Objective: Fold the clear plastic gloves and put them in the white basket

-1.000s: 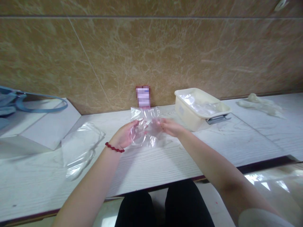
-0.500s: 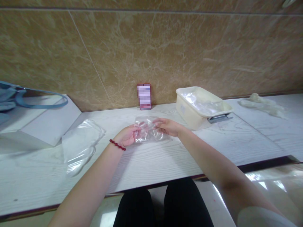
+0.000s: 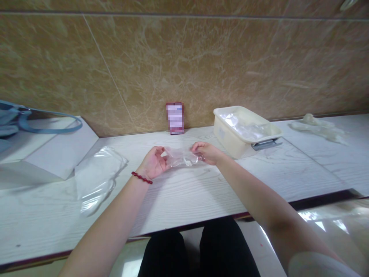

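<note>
A clear plastic bag (image 3: 182,157) is stretched sideways between my two hands, just above the white wood-grain table. My left hand (image 3: 155,161), with a red bead bracelet at the wrist, has its thumb and fingers closed on the bag's left end. At the other end my right hand (image 3: 206,152) pinches the film with curled fingers. The bag looks folded or bunched, and whether anything lies inside it I cannot make out. To the left, a flat stack of clear plastic bags (image 3: 99,177) lies on the table.
A cream plastic box (image 3: 230,140) with clear bags in it stands at the right. A phone (image 3: 175,118) leans against the marble wall. White box (image 3: 57,150) and blue strap (image 3: 52,130) are at left; a crumpled translucent bag (image 3: 319,129) lies far right. The table edge (image 3: 196,224) is near my knees.
The bag has gone from spread out flat to a narrower, folded band between my hands. My left hand has turned and opened slightly; my right hand has shifted a little to the right.
</note>
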A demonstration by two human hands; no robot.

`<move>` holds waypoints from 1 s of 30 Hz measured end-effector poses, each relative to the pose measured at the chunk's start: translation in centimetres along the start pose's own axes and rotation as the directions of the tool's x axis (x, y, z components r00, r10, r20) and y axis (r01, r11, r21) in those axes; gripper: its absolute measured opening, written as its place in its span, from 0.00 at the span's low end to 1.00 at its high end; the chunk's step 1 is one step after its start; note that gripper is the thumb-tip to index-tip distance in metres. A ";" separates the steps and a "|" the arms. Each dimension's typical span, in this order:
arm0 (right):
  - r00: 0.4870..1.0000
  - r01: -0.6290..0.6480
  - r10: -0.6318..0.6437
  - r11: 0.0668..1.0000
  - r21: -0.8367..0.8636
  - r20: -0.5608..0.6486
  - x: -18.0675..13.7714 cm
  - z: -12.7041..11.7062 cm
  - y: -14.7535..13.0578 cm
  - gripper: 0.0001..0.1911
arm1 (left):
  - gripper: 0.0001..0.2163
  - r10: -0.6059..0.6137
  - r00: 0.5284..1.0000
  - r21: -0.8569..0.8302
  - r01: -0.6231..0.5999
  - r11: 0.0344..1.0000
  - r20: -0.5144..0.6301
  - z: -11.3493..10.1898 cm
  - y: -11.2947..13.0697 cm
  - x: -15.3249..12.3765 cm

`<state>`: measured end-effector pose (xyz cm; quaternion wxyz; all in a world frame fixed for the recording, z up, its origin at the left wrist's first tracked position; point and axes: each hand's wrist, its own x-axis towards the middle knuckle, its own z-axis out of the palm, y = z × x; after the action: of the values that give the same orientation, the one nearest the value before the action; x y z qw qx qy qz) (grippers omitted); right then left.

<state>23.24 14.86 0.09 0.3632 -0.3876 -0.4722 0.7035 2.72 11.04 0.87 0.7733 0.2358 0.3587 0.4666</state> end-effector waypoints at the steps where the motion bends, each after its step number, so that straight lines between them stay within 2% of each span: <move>1: 1.000 0.004 -0.004 1.000 0.005 0.002 0.1 -0.1 0.1 0.05 | 0.09 -0.007 1.000 0.010 0.007 1.000 -0.019 0.0 0.0 0.0; 3: 1.000 0.007 -0.008 1.000 0.006 0.014 0.3 -0.2 0.2 0.05 | 0.08 0.001 0.997 0.066 0.004 0.998 -0.076 0.0 -0.3 0.2; 6: 0.999 0.001 -0.004 0.999 0.046 0.049 0.4 -0.4 0.3 0.05 | 0.02 0.064 0.992 0.220 -0.039 0.975 -0.107 0.1 -0.8 0.4; 11: 0.996 -0.084 0.081 0.984 0.159 0.028 0.2 -0.6 -0.3 0.12 | 0.10 0.195 0.967 0.363 -0.125 0.923 -0.164 0.5 -1.2 0.4; 14: 0.987 -0.158 0.156 0.984 0.088 0.027 0.0 -0.7 -0.4 0.16 | 0.12 0.230 0.964 0.385 -0.163 0.908 -0.133 0.7 -1.2 0.2; 17: 0.987 -0.147 0.148 0.989 -0.030 0.059 -0.4 -0.5 -0.4 0.17 | 0.14 0.243 0.966 0.398 -0.190 0.898 -0.088 0.7 -1.0 0.1; 20: 0.995 -0.096 0.097 0.991 -0.088 0.017 -0.8 -0.2 -0.8 0.18 | 0.15 0.277 0.958 0.412 -0.223 0.884 -0.076 0.9 -0.9 0.0; 24: 0.990 0.044 -0.078 0.962 -0.271 -0.118 -2.3 -0.5 -3.2 0.18 | 0.13 0.325 0.945 0.468 -0.274 0.840 -0.031 2.4 -0.6 -0.3; 27: 0.958 0.150 -0.242 0.879 -0.452 -0.152 -4.2 -1.7 -6.6 0.19 | 0.16 0.321 0.945 0.555 -0.303 0.775 0.068 5.2 0.2 0.0; 30: 0.906 0.214 -0.377 0.799 -0.562 -0.191 -6.0 -4.1 -10.6 0.21 | 0.19 0.359 0.918 0.622 -0.382 0.684 0.169 9.5 1.4 1.4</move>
<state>31.01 14.25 10.34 0.4146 -0.4929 -0.6430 0.4143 9.73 12.68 7.35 0.5404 0.5615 0.4283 0.4574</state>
